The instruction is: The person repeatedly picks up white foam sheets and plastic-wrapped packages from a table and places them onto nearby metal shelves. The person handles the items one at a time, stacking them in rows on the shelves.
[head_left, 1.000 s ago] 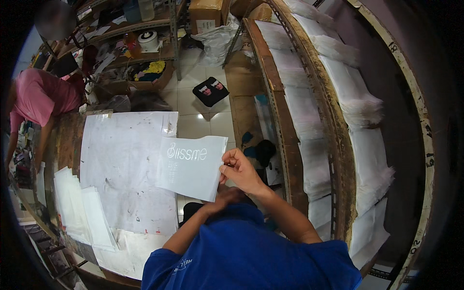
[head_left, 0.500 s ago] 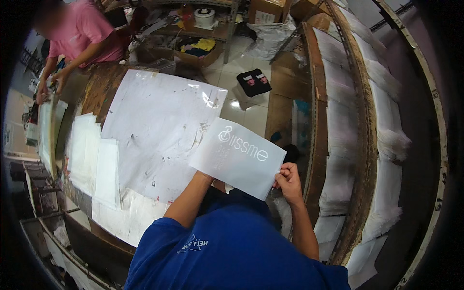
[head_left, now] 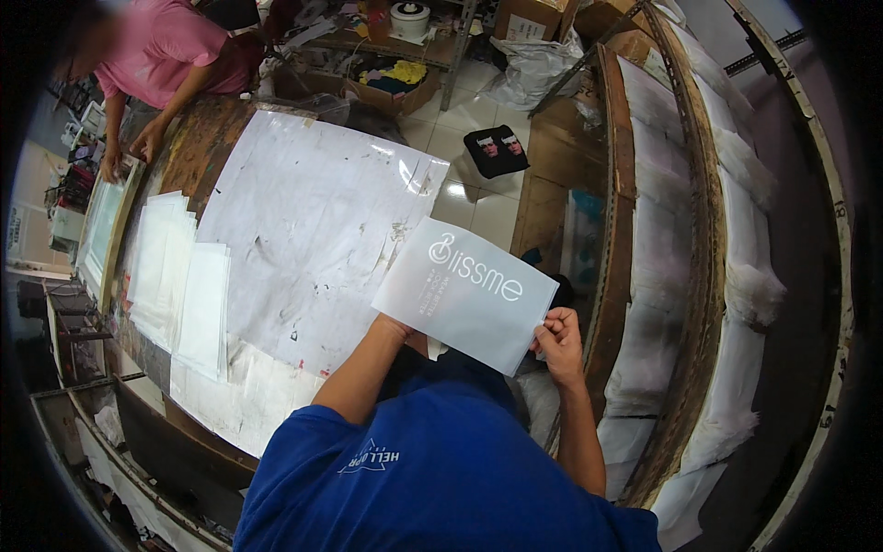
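Observation:
A flat frosted plastic bag with white printing is held tilted in front of my blue shirt. At its right edge my right hand pinches the corner between thumb and fingers. My left hand reaches beneath its left side and bears it from below; those fingers are hidden under the bag. Just beyond, on the table, lies a large white sheet with dark smudges. Two overlapping piles of similar translucent pieces sit at the table's left: a taller pile and a smaller one.
On the right, a long rack holds rows of hanging or layered white plastic. A co-worker in pink handles a framed screen at the far left. A black cushion-like item with printed faces stands on the tiled floor beyond the table.
The view has shifted slightly. The bag's printing shows more clearly, with both my hands still on it. The co-worker's framed screen has tipped from nearly upright to a flatter angle.

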`<state>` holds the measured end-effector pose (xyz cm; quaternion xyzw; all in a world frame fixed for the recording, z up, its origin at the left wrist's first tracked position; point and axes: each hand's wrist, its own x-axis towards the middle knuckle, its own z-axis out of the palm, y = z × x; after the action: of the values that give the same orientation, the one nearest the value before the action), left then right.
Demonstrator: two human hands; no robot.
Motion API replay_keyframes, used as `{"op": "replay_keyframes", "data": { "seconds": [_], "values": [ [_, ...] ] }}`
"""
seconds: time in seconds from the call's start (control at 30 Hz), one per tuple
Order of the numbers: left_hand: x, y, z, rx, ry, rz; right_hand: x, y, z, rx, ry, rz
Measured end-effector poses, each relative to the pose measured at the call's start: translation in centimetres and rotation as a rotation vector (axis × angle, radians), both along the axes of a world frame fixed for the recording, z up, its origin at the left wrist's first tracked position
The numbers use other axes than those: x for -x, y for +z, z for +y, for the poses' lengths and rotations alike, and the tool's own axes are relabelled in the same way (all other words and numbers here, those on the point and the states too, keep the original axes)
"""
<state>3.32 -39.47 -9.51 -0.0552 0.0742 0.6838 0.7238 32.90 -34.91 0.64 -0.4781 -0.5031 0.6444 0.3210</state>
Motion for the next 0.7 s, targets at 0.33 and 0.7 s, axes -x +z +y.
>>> {"op": "replay_keyframes", "data": {
  "seconds": [0.33, 0.7],
  "values": [
    [1.0, 1.9, 1.1, 0.198, -0.029, 0.089, -0.7, 0.1, 1.2, -0.009, -0.016, -0.044],
    [7.4, 8.1, -1.2, 0.342, 0.502, 1.124, -9.3, -2.9, 12.4, -0.048, -0.113, -0.344]
  ]
}}
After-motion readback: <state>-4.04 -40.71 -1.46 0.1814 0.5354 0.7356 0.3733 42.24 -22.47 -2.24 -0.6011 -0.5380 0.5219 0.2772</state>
